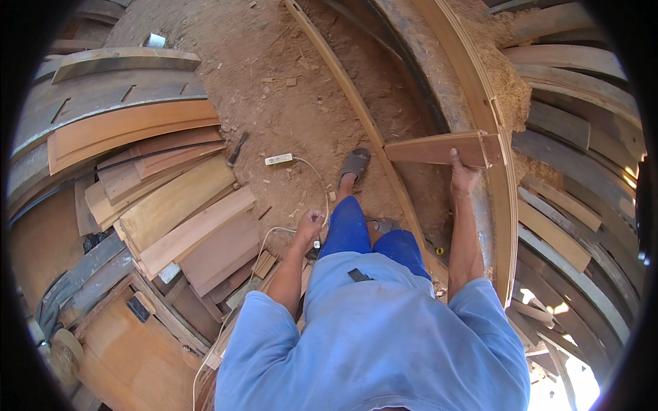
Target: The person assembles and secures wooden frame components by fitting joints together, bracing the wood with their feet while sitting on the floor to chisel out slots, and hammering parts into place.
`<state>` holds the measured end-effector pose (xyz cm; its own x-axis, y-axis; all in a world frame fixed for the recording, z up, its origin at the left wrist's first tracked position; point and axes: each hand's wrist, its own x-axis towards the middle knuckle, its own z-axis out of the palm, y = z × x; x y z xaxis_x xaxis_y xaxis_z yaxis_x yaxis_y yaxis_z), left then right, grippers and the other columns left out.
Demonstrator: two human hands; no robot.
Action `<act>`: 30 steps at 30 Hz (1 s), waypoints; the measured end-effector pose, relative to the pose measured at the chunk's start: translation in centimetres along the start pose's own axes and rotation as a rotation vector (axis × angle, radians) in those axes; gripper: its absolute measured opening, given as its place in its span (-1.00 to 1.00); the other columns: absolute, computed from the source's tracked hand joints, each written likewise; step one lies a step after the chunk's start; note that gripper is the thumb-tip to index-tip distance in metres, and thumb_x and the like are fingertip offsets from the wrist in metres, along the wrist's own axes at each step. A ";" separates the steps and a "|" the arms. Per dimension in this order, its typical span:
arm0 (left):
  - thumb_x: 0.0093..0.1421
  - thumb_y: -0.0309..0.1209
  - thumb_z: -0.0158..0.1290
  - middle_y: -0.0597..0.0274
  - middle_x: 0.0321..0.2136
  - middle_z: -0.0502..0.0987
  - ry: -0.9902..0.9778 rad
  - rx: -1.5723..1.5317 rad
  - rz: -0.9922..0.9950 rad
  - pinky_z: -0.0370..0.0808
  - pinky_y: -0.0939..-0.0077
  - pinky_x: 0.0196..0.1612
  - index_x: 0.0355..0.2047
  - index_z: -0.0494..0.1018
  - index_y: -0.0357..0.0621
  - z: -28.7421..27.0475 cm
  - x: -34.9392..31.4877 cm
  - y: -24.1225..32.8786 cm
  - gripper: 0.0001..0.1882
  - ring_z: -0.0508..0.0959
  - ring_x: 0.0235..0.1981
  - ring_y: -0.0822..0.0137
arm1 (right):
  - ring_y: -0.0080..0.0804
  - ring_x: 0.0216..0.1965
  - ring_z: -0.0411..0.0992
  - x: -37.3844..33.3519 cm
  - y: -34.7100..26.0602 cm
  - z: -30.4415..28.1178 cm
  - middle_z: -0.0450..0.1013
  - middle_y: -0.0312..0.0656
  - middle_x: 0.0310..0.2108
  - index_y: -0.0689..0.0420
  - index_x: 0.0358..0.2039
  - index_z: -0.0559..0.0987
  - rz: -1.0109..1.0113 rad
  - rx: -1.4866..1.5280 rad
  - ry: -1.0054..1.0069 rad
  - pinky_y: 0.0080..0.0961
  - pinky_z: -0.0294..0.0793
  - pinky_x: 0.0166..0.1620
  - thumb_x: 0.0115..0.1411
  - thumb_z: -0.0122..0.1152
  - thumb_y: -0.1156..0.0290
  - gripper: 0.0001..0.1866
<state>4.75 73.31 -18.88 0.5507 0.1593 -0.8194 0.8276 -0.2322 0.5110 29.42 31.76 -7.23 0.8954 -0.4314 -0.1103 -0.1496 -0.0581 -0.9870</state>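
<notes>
My right hand [464, 175] is closed on a reddish-brown wooden board [428, 148], its thumb on the board's face near the right end. The board lies crosswise between a long narrow wooden strip [358, 103] on the left and a thick grooved wooden rail [504, 198] on the right. Strip, board and rail look like parts of one frame; how they are joined I cannot tell. Beside my left leg hangs my left hand [310, 225], fingers curled in, no object showing in it. A pale cord passes close by that hand, with a white plug [317, 244] just below.
A white power strip [279, 159] lies on the dirt floor, its cord running past my feet. Stacked planks [178, 205] fill the left side, with a wooden panel [130, 342] below. Many more boards [576, 123] lean on the right. Sawdust lies behind the rail.
</notes>
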 end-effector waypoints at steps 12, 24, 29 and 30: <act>0.22 -0.26 0.13 0.22 -0.38 0.60 0.037 0.054 -0.040 0.49 0.43 -0.20 -0.22 0.55 -0.26 -0.4 -0.6 1.1 -0.71 0.56 -0.33 0.37 | -0.36 0.05 0.43 -0.8 0.9 2.0 0.48 -0.16 0.01 0.26 0.08 0.48 0.058 -0.025 0.010 -0.37 0.40 0.16 0.07 0.49 0.49 -0.44; 0.23 -0.26 0.12 0.26 -0.42 0.58 0.001 0.086 0.017 0.46 0.46 -0.26 -0.23 0.54 -0.23 1.2 0.0 6.5 -0.73 0.53 -0.37 0.41 | -0.16 0.11 0.46 -1.0 5.7 -1.2 0.50 0.06 0.04 0.32 0.10 0.45 0.184 -0.463 0.144 -0.32 0.39 0.19 -0.01 0.57 0.12 -0.23; 0.23 -0.29 0.11 0.24 -0.40 0.59 -0.053 0.045 0.018 0.47 0.45 -0.23 -0.26 0.54 -0.24 0.7 1.7 7.4 -0.76 0.54 -0.35 0.39 | -0.13 0.13 0.46 -1.4 3.9 -1.4 0.49 0.10 0.06 0.33 0.13 0.42 0.317 -0.648 0.070 -0.30 0.39 0.19 -0.03 0.55 0.05 -0.16; 0.24 -0.29 0.11 0.26 -0.40 0.59 -0.067 0.061 0.016 0.46 0.45 -0.23 -0.27 0.54 -0.24 0.5 1.9 8.7 -0.76 0.53 -0.35 0.40 | -0.13 0.13 0.46 -1.6 4.8 -2.2 0.49 0.10 0.07 0.32 0.13 0.42 0.290 -0.624 0.093 -0.30 0.40 0.18 -0.02 0.55 0.05 -0.17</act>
<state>12.95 71.12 -16.08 0.5532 0.0910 -0.8280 0.8097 -0.2922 0.5089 26.38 30.22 -11.51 0.7474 -0.5812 -0.3219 -0.6158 -0.4238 -0.6642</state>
